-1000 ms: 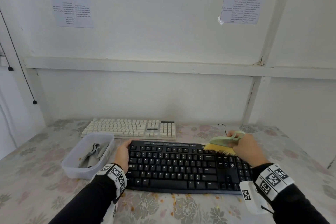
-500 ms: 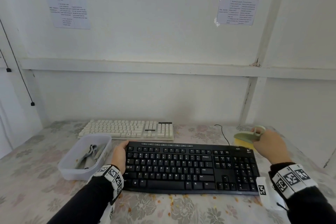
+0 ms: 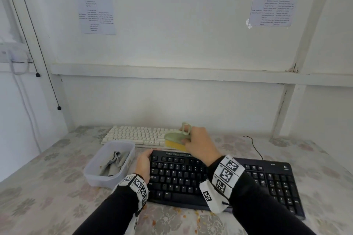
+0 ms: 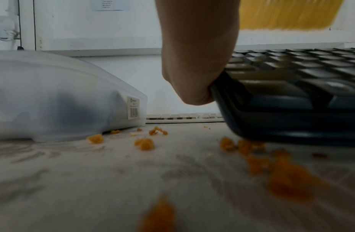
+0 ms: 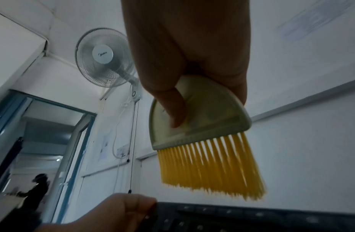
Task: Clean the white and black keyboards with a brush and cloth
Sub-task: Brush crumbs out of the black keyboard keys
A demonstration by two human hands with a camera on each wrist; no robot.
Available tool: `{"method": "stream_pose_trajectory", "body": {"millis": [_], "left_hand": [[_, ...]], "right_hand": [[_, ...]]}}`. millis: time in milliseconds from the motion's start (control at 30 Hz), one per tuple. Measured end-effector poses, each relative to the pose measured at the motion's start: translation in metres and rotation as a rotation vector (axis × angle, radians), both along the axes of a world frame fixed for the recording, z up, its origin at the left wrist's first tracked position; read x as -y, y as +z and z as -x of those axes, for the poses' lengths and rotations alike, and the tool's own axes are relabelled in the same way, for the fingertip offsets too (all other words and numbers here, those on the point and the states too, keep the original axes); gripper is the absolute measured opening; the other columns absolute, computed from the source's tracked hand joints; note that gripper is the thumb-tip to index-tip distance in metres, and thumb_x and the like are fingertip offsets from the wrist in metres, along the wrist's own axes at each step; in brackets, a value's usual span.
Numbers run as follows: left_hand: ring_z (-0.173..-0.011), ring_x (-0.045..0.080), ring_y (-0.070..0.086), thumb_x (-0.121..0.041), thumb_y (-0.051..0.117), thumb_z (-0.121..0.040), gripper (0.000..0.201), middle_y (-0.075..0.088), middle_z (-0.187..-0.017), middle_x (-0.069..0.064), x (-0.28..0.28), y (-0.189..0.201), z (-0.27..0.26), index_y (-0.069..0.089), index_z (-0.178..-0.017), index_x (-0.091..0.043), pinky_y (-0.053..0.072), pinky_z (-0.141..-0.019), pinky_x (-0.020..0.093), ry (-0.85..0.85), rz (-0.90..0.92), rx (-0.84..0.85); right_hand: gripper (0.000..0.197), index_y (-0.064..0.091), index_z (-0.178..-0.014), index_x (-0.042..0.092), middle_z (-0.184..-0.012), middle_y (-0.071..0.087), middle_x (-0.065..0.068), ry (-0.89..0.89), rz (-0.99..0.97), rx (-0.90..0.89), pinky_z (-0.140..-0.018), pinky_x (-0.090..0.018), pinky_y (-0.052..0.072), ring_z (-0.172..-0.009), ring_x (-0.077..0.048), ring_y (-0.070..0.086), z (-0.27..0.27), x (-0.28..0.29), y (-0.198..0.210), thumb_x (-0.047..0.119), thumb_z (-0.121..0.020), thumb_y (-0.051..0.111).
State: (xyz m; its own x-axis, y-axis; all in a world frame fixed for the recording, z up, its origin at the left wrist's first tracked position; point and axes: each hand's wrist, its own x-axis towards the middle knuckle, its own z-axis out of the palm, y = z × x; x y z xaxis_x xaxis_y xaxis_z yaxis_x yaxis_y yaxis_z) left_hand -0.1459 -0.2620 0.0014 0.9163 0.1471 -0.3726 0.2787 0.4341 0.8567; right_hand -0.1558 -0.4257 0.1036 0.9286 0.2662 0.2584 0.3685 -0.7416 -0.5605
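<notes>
The black keyboard lies near the table's front edge. Behind it sits the white keyboard. My left hand grips the black keyboard's left end, thumb on top. My right hand holds a pale green brush with yellow bristles in the air above the black keyboard's back left part, at the white keyboard's right end. The bristles hang clear of the keys in the right wrist view. A grey cloth lies in a clear plastic tub to the left.
Orange crumbs are scattered on the flowered tablecloth by the tub and along the black keyboard's front edge. A black cable runs behind the keyboard. A white wall stands close behind the table.
My right hand has swung the brush from beyond the black keyboard's right end across to the left, above its back left part. The left hand has kept its grip.
</notes>
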Motion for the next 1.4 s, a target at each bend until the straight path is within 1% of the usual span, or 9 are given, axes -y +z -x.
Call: {"method": "stream_pose_trajectory", "body": {"millis": [67,200,333,433,567,767,1167,1267,1400], "left_hand": [[-0.053,0.025,0.060,-0.028,0.041,-0.094,0.036,0.061,-0.066,0.012,0.000,0.001,0.002,0.063,-0.073,-0.010,0.048,-0.061,0.032,-0.004,0.000,0.002],[-0.056,0.026,0.056,-0.031,0.040,-0.094,0.037,0.057,-0.065,0.011,-0.001,0.002,0.003,0.058,-0.070,-0.009,0.045,-0.059,0.032,0.016,0.019,-0.026],[-0.060,0.028,0.057,-0.032,0.041,-0.095,0.039,0.058,-0.070,0.012,-0.002,0.004,0.004,0.060,-0.072,-0.007,0.046,-0.060,0.033,-0.007,0.051,-0.040],[-0.057,0.025,0.058,-0.030,0.044,-0.092,0.033,0.057,-0.066,0.009,-0.002,0.001,0.001,0.058,-0.070,-0.010,0.047,-0.058,0.031,-0.015,0.054,-0.041],[-0.045,0.022,0.057,-0.025,0.044,-0.093,0.033,0.056,-0.054,0.006,0.000,0.000,0.000,0.058,-0.066,-0.010,0.047,-0.054,0.028,-0.030,0.046,-0.027],[-0.061,0.027,0.062,-0.027,0.041,-0.095,0.035,0.063,-0.068,0.012,-0.006,-0.006,-0.005,0.066,-0.079,-0.007,0.049,-0.066,0.035,-0.006,-0.027,0.002],[-0.067,0.030,0.060,-0.026,0.038,-0.096,0.034,0.063,-0.072,0.013,-0.006,-0.008,-0.007,0.066,-0.084,-0.010,0.049,-0.069,0.036,0.012,-0.050,0.007],[-0.071,0.030,0.060,-0.026,0.037,-0.098,0.035,0.064,-0.076,0.014,-0.007,-0.010,-0.008,0.066,-0.085,-0.011,0.049,-0.071,0.038,0.020,-0.065,0.002],[-0.070,0.029,0.061,-0.029,0.037,-0.099,0.036,0.066,-0.070,0.011,-0.007,-0.012,-0.010,0.066,-0.085,-0.012,0.050,-0.067,0.036,0.004,-0.045,0.002]], "right_hand": [[0.020,0.059,-0.106,0.005,-0.088,0.056,-0.007,0.045,0.011,-0.027,-0.068,-0.027,0.046,-0.078,-0.021,0.055,-0.005,-0.020,-0.004,0.008,-0.086,0.054],[0.016,0.056,-0.103,0.002,-0.085,0.051,-0.006,0.091,0.078,-0.032,-0.054,-0.021,0.037,-0.076,-0.020,0.051,-0.010,-0.045,-0.009,0.009,-0.090,0.050],[0.021,0.055,-0.110,-0.001,-0.077,0.046,-0.001,0.061,0.132,-0.056,-0.057,-0.020,0.037,-0.078,-0.018,0.049,-0.014,-0.045,-0.009,0.008,-0.092,0.048],[0.020,0.056,-0.109,-0.001,-0.067,0.039,0.005,0.011,0.153,-0.084,-0.051,-0.017,0.033,-0.078,-0.018,0.048,-0.018,-0.032,-0.010,0.006,-0.091,0.051],[0.024,0.057,-0.112,0.002,-0.090,0.057,-0.010,-0.023,0.229,-0.079,-0.066,-0.024,0.041,-0.080,-0.023,0.054,-0.018,-0.014,-0.013,0.004,-0.089,0.052],[0.026,0.059,-0.112,0.007,-0.092,0.058,-0.008,-0.086,0.245,-0.095,-0.067,-0.024,0.045,-0.078,-0.019,0.052,-0.021,0.020,-0.020,0.002,-0.088,0.052],[0.027,0.062,-0.111,0.012,-0.095,0.059,-0.009,-0.257,0.231,-0.120,-0.072,-0.024,0.043,-0.090,-0.024,0.058,-0.008,0.094,-0.022,0.003,-0.086,0.057],[0.023,0.058,-0.096,0.021,-0.089,0.053,-0.006,-0.293,0.216,-0.102,-0.072,-0.023,0.040,-0.088,-0.024,0.057,-0.003,0.114,-0.021,0.002,-0.085,0.057],[0.023,0.061,-0.103,0.012,-0.090,0.056,-0.007,-0.383,0.216,-0.113,-0.069,-0.026,0.043,-0.079,-0.023,0.054,0.002,0.144,-0.023,0.001,-0.083,0.056]]}}
